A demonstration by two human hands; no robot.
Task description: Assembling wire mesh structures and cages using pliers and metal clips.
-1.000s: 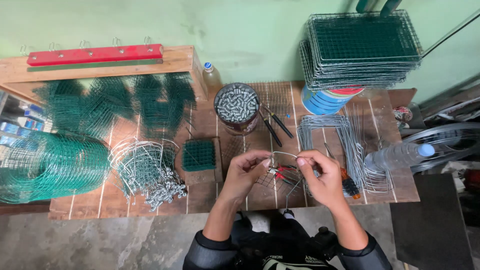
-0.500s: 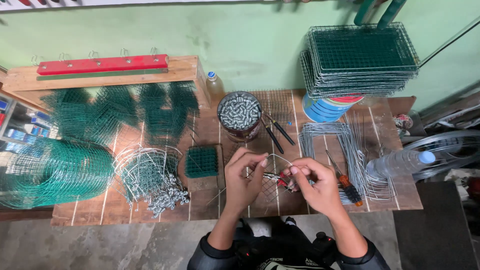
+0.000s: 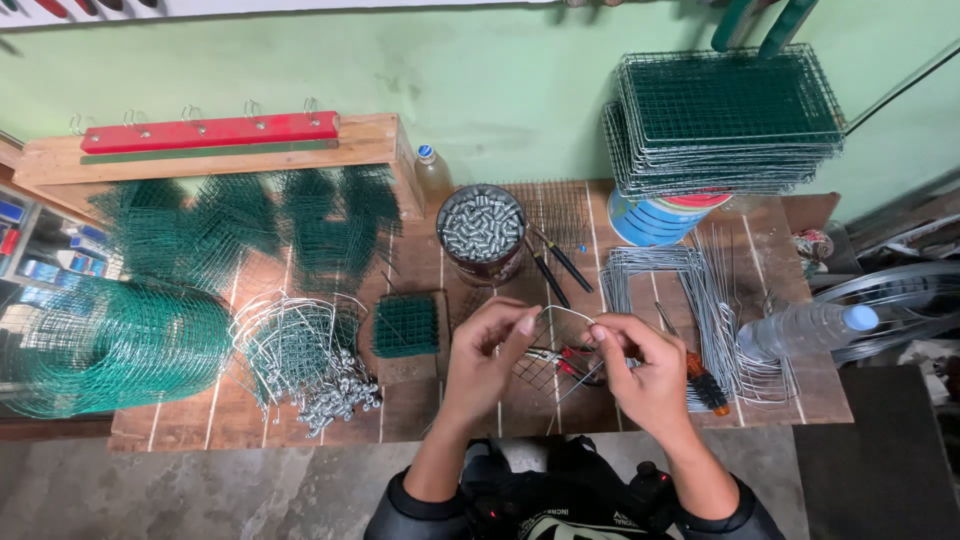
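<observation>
A small wire mesh piece is held above the front edge of the wooden surface, between both hands. The left hand is pinched on its left edge, fingers curled closed at the upper left corner. The right hand is pinched near the upper right corner, fingers closed on what looks like a thin wire loop arching over the top of the piece; the exact contact is hard to resolve at this size.

Key relation: the piece lies directly between the two sets of fingers, long axis roughly left–right, tilted slightly down toward the body. Both hands are on it; neither is clearly nearer.

Red-handled pliers are seen under and behind the mesh, lying on the surface, not gripped. An orange-handled tool lies just right of the right hand, beside a stack of bent wire frames. A tin of small metal clips stands beyond the hands, well apart. A green mesh square lies left of the left hand, near but not touching. A plastic bottle lies at the right edge.
</observation>
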